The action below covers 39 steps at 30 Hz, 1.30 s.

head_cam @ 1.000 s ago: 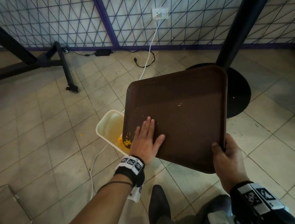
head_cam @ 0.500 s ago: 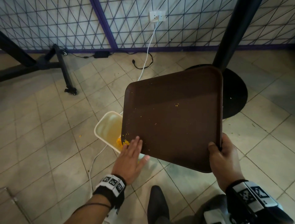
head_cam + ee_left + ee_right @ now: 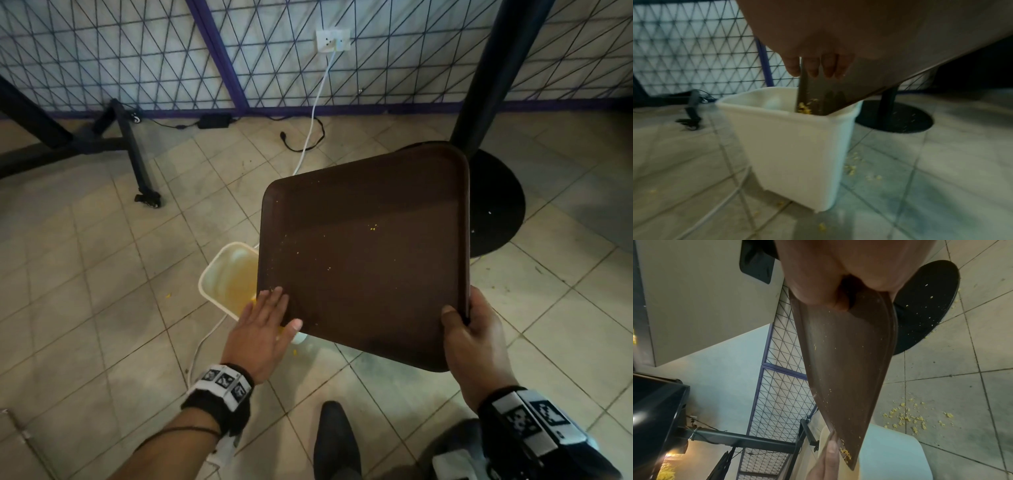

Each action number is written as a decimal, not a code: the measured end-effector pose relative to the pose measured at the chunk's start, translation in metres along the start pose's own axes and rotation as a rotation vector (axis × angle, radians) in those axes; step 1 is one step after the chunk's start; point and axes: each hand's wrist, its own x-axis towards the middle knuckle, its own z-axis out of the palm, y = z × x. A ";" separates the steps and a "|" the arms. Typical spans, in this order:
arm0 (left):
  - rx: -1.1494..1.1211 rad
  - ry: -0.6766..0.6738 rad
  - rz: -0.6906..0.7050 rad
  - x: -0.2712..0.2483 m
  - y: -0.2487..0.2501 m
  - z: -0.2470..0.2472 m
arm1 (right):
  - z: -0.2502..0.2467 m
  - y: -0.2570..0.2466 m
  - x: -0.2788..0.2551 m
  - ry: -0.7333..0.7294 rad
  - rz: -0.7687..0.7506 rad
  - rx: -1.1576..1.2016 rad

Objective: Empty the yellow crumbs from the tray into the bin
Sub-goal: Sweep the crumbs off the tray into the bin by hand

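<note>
I hold the brown tray [image 3: 363, 260] tilted, its low corner over the white bin [image 3: 222, 277]. My right hand [image 3: 462, 325] grips the tray's near right edge, thumb on top. My left hand [image 3: 277, 311] lies flat with straight fingers on the tray's low left corner. In the left wrist view the fingers [image 3: 812, 66] press the tray [image 3: 838, 91] above a clump of yellow crumbs [image 3: 804, 108] at the bin's [image 3: 789, 146] rim. The right wrist view shows crumbs [image 3: 845, 452] at the tray's [image 3: 849, 361] low tip. A few specks [image 3: 372, 226] stay on the tray.
Yellow crumbs [image 3: 910, 417] lie scattered on the tiled floor beside the bin. A black round table base [image 3: 496, 212] and its post stand right behind the tray. A white cable [image 3: 318, 102] runs from the wall socket past the bin. A black wheeled stand leg [image 3: 137, 164] is at left.
My left hand slid down and left across the tray to its low corner, sweeping the crumb pile toward the bin. The tray shifted slightly left; my right hand kept its grip.
</note>
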 end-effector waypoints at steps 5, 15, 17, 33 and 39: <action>-0.088 -0.063 0.096 -0.020 0.040 0.027 | 0.001 0.003 -0.001 0.007 0.002 0.011; -0.113 0.045 -0.079 -0.003 0.016 0.004 | 0.000 0.001 -0.001 -0.004 -0.026 0.025; -0.194 0.033 0.018 -0.017 0.052 0.000 | 0.000 0.002 0.000 -0.007 -0.018 0.028; 0.106 -0.021 -0.122 0.044 -0.030 0.000 | -0.004 -0.002 0.001 0.004 -0.031 0.023; 0.121 -0.223 -0.091 0.031 -0.030 0.017 | -0.003 -0.004 0.000 0.017 -0.058 0.027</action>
